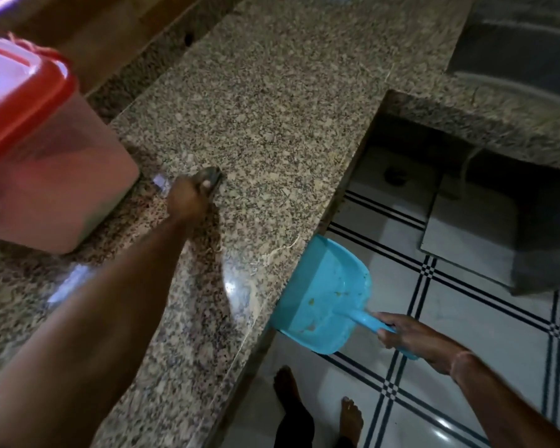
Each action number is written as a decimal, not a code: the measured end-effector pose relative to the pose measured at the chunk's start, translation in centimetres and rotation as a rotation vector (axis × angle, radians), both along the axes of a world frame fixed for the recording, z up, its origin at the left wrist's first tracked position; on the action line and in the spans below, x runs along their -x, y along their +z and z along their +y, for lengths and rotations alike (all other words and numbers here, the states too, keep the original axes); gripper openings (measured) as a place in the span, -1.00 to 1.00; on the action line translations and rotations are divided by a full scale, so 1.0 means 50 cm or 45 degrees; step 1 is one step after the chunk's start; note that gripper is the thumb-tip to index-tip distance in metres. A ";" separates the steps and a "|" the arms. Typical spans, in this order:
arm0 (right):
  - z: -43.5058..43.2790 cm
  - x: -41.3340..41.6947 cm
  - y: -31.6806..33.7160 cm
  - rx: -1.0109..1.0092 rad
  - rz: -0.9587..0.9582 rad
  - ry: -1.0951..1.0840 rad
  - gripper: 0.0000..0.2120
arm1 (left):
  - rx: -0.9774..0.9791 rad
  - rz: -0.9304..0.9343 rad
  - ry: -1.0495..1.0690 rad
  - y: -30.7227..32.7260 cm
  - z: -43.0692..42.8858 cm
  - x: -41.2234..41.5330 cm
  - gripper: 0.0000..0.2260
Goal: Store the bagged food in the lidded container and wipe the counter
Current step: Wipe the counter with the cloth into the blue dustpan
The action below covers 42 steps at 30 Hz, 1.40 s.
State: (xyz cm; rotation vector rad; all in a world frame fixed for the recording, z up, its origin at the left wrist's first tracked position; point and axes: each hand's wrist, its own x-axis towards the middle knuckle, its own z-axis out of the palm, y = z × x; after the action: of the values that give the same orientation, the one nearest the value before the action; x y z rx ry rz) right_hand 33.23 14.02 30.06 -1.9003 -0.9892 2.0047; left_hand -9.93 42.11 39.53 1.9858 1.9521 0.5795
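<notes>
A translucent container (55, 176) with a red lid (17, 101) closed on it stands on the speckled granite counter (265, 101) at the left. My left hand (191, 197) reaches across the counter, pressing a small grey cloth (212, 176) onto the stone just right of the container. Below the counter's front edge, my right hand (411, 339) grips the handle of a blue dustpan (324, 295), whose mouth is held against the edge. A few crumbs lie in the pan. The container's contents are too hazy to make out.
The counter turns a corner at the right, with a dark recess (466, 163) beneath it. A steel sink (524, 50) sits at the top right. White floor tiles with black lines (434, 318) lie below, and my bare feet (304, 402) stand near the counter.
</notes>
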 end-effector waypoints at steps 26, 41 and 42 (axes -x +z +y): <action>-0.067 0.032 0.043 -0.070 0.003 0.088 -0.55 | 0.068 -0.409 -0.501 0.081 -0.278 -0.033 -0.74; -0.095 0.045 -0.008 0.029 0.037 0.152 -0.51 | 0.089 -0.311 -0.311 -0.046 -0.363 -0.118 -0.67; -0.094 0.047 -0.002 0.015 0.036 0.183 -0.53 | 0.117 -0.319 -0.287 -0.048 -0.380 -0.134 -0.65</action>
State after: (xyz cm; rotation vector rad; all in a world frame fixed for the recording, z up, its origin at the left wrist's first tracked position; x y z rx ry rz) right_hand 30.91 9.33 29.98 -1.8496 -1.1386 2.1130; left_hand -3.23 23.13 37.13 1.9373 1.5568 0.6336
